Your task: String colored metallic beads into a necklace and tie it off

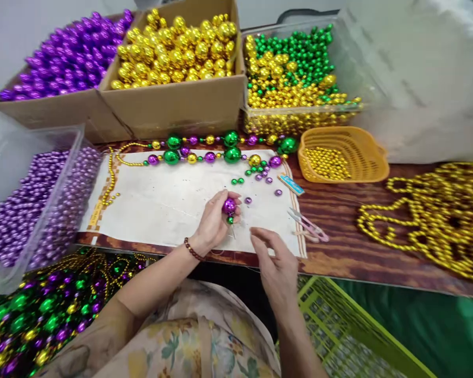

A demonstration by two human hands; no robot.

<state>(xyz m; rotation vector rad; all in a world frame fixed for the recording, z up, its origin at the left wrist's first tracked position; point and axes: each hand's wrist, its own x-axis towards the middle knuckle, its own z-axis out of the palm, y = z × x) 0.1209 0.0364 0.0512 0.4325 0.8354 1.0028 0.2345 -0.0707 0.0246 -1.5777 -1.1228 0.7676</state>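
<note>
My left hand [216, 219] is closed around a shiny purple bead [229, 205], with a small green bead [230, 220] just below it and a thin pale needle-like tip under that. To its right, my right hand [275, 262] hovers at the table's front edge, fingers apart and slightly curled; I see nothing in it. Loose small green beads [237, 181] and purple beads [278, 193] lie on the white cloth [161, 205]. Behind them stretches a strung bead necklace [210, 157] in green, purple and gold.
Boxes of purple beads [79, 55] and gold beads [181, 50] stand behind, beside a clear bin [299, 111]. An orange basket [345, 176], blue-labelled packet [291, 185], pink-handled scissors [309, 226] and gold bead strands [437, 220] are right. A purple-bead tub [51, 210] stands left.
</note>
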